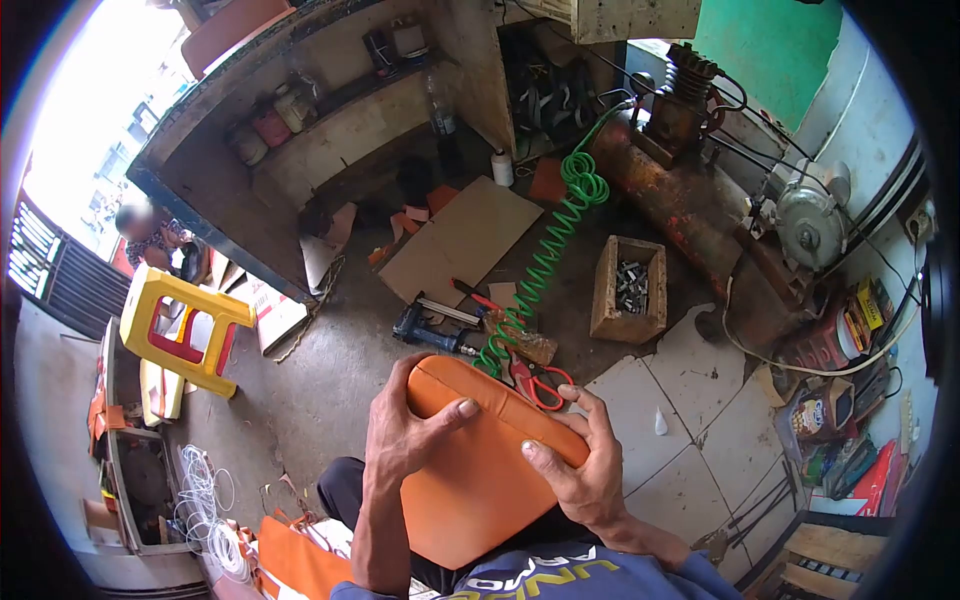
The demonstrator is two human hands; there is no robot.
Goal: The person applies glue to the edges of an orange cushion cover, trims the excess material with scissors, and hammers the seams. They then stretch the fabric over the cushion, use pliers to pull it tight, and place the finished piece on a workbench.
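Note:
An orange upholstered cushion (480, 470) rests on my lap, its padded far edge turned up toward the room. My left hand (405, 425) grips its left corner, thumb on top and fingers curled over the side. On the right corner, my right hand (580, 460) holds the same edge, thumb pressed on the cover and fingers wrapped behind. Just beyond the cushion on the floor lie red-handled scissors (540, 385), partly hidden by it. A blue and black staple gun (430, 325) is beside them, near a coiled green air hose (545, 260).
A wooden box (630, 290) of small metal pieces stands on the floor, right of a cardboard sheet (460, 240). Behind is a rusty compressor (670, 180). A yellow stool (185, 330) and white cord (210, 510) are at left. Another person (155, 235) crouches outside.

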